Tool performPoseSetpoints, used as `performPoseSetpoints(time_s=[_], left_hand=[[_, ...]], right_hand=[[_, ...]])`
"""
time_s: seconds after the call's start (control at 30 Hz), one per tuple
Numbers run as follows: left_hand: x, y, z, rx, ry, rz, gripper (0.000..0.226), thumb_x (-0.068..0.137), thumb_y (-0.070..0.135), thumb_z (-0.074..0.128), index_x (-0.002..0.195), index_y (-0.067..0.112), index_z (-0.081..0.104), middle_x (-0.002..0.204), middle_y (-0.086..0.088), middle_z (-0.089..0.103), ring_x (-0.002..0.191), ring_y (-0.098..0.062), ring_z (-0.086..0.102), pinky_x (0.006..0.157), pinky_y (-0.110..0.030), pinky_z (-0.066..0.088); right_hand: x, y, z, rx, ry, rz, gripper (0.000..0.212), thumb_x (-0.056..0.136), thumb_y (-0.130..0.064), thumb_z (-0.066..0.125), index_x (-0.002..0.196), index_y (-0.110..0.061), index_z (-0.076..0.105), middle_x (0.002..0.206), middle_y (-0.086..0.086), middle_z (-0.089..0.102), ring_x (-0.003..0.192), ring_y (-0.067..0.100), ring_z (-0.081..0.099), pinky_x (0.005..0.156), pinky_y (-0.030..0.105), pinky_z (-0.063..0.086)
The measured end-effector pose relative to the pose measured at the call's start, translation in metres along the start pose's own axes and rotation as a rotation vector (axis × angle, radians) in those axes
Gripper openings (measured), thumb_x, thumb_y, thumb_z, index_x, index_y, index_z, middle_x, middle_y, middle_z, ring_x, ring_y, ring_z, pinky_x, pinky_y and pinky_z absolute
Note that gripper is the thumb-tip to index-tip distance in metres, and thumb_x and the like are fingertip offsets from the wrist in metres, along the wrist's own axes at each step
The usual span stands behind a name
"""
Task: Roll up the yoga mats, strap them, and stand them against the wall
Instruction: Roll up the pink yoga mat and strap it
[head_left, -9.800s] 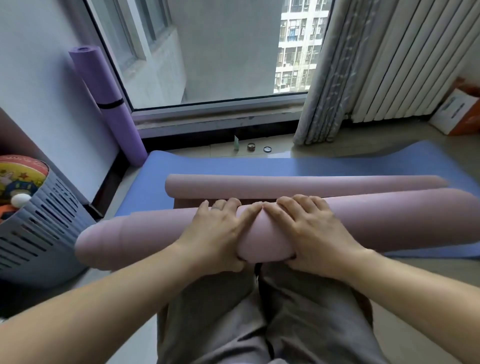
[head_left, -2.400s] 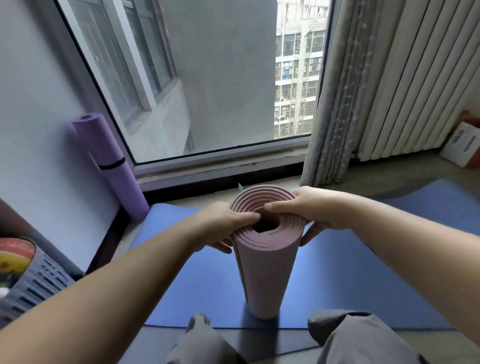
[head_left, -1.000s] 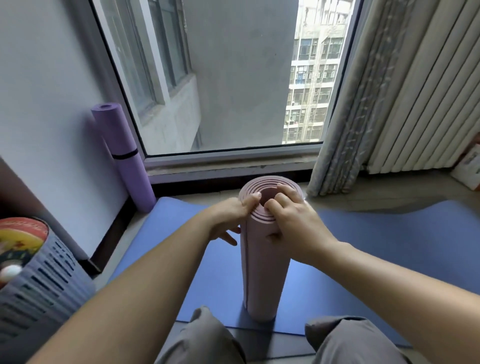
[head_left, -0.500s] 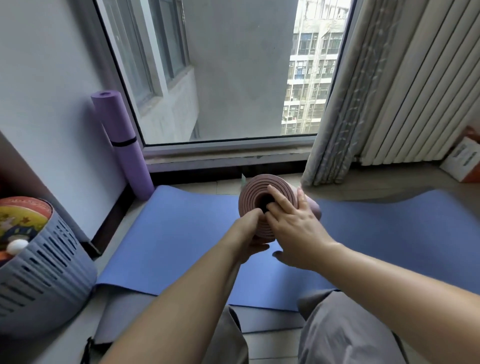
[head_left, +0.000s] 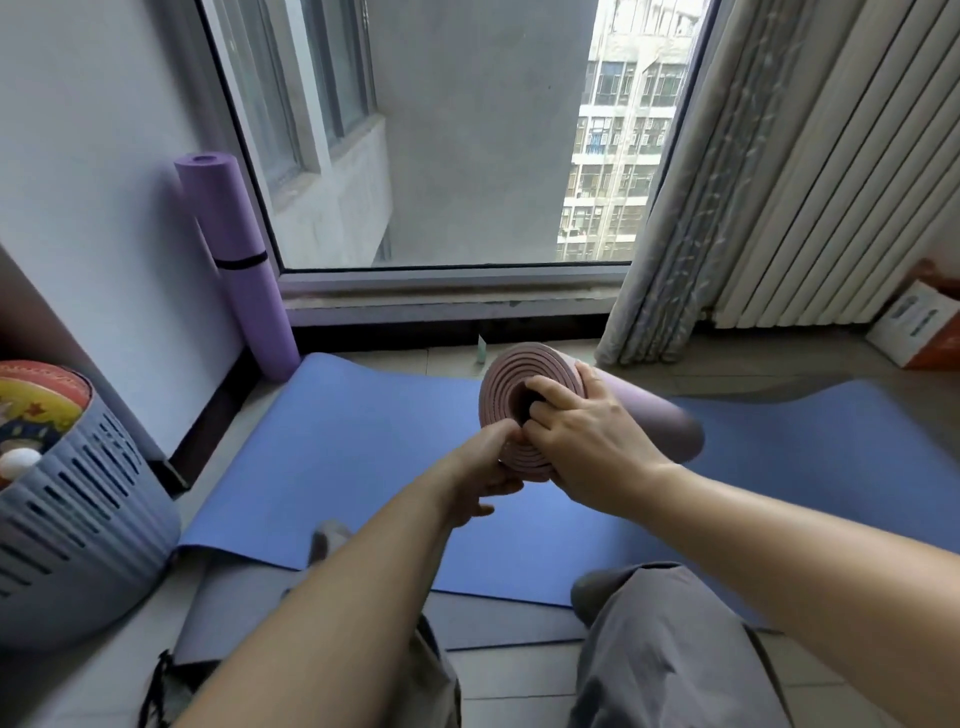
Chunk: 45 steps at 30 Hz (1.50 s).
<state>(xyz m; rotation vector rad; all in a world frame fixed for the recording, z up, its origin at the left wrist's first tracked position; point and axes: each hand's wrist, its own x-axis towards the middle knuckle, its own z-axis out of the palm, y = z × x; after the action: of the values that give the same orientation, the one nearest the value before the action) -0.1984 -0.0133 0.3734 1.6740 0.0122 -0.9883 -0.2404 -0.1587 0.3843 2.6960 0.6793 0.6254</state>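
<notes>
A rolled pink mat (head_left: 644, 410) is tipped over above the flat blue mat (head_left: 337, 457), its spiral end facing me. My right hand (head_left: 582, 436) grips that end, fingers hooked into the core and thumb on the outside. My left hand (head_left: 485, 470) pinches the lower rim of the spiral. A purple rolled mat (head_left: 234, 260) with a black strap stands against the wall at the window's left corner. No strap is visible on the pink roll.
A grey slatted basket (head_left: 67, 519) with toys stands at the left. A grey mat (head_left: 228, 608) with a black strap lies under the blue one's near edge. Curtain (head_left: 691, 208) and radiator (head_left: 841, 171) fill the right; a box (head_left: 919, 327) sits far right.
The pink roll went from lying flat under both hands to standing upright, then tipped over to the right. My fingers moved onto its spiral end and into the core.
</notes>
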Motion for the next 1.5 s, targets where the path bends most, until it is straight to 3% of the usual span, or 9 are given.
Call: performPoseSetpoints(time_s=[0.27,0.4,0.53,0.67,0.77,0.97,1.13,1.2,1.5], left_hand=[[0.015,-0.037,-0.129,0.292,0.191,0.024,0.028,0.099,0.035,0.043,0.120,0.019,0.053,0.124,0.002,0.057,0.104,-0.016,0.056,0.093,-0.038,0.036],[0.026,-0.081,-0.199,0.200,0.449,0.072,0.012,0.099,0.024,0.044,0.089,0.023,0.050,0.106,-0.004,0.053,0.092,-0.018,0.051,0.065,-0.023,0.039],[0.046,-0.162,-0.251,0.056,0.603,-0.051,0.032,0.098,0.025,0.047,0.129,0.016,0.052,0.116,-0.002,0.056,0.095,-0.015,0.057,0.065,-0.023,0.041],[0.061,-0.253,-0.280,-0.057,0.741,-0.204,0.034,0.097,0.021,0.049,0.130,0.013,0.052,0.116,-0.003,0.059,0.097,-0.018,0.059,0.068,-0.023,0.041],[0.073,-0.314,-0.293,-0.066,0.813,-0.332,0.034,0.096,0.018,0.047,0.129,0.012,0.053,0.111,-0.004,0.060,0.096,-0.021,0.059,0.065,-0.023,0.041],[0.104,-0.396,-0.304,0.159,0.815,-0.526,0.033,0.093,0.021,0.049,0.125,0.019,0.058,0.131,-0.003,0.053,0.112,-0.024,0.055,0.090,-0.030,0.047],[0.115,-0.443,-0.297,0.285,0.690,-0.771,0.044,0.094,0.024,0.050,0.137,0.029,0.044,0.156,-0.007,0.002,0.140,-0.031,0.017,0.110,-0.041,0.030],[0.114,-0.452,-0.292,0.262,0.656,-0.794,0.048,0.093,0.025,0.050,0.140,0.031,0.040,0.157,-0.008,-0.008,0.140,-0.032,0.018,0.111,-0.042,0.030],[0.108,-0.471,-0.284,0.329,0.577,-0.793,0.055,0.094,0.028,0.046,0.143,0.008,0.031,0.158,-0.009,0.005,0.131,-0.031,0.038,0.102,-0.035,0.036]], right_hand=[[0.075,-0.061,0.077,0.089,-0.276,-0.094,0.031,0.057,-0.026,0.082,0.084,-0.016,0.070,0.088,0.000,0.067,0.116,0.029,0.053,0.090,0.052,0.044],[0.108,-0.121,0.127,0.087,-0.424,-0.306,0.028,0.061,-0.023,0.075,0.088,-0.020,0.068,0.087,-0.004,0.065,0.114,0.025,0.047,0.086,0.042,0.040],[0.153,-0.170,0.177,0.079,-0.495,-0.469,0.027,0.075,-0.013,0.062,0.102,-0.019,0.062,0.101,-0.004,0.061,0.116,0.025,0.039,0.092,0.042,0.035],[0.188,-0.209,0.230,0.037,-0.590,-0.531,0.022,0.083,-0.016,0.055,0.103,-0.023,0.060,0.109,-0.005,0.059,0.121,0.026,0.034,0.086,0.037,0.033],[0.207,-0.236,0.274,0.034,-0.638,-0.573,0.006,0.081,-0.020,0.054,0.079,-0.025,0.052,0.099,-0.008,0.059,0.114,0.024,0.038,0.077,0.035,0.029],[0.203,-0.284,0.327,0.030,-0.678,-0.635,0.005,0.081,-0.021,0.051,0.081,-0.024,0.046,0.092,-0.005,0.053,0.111,0.022,0.040,0.075,0.034,0.022],[0.194,-0.301,0.347,0.109,-0.681,-0.668,0.012,0.087,-0.029,0.050,0.090,-0.025,0.060,0.103,-0.009,0.062,0.112,0.019,0.043,0.082,0.034,0.025],[0.194,-0.304,0.350,0.108,-0.682,-0.676,0.016,0.087,-0.030,0.050,0.096,-0.025,0.062,0.104,-0.008,0.062,0.112,0.020,0.043,0.086,0.035,0.028],[0.189,-0.318,0.356,0.091,-0.715,-0.704,0.017,0.084,-0.028,0.048,0.096,-0.027,0.060,0.106,-0.007,0.060,0.113,0.019,0.042,0.087,0.035,0.030]])
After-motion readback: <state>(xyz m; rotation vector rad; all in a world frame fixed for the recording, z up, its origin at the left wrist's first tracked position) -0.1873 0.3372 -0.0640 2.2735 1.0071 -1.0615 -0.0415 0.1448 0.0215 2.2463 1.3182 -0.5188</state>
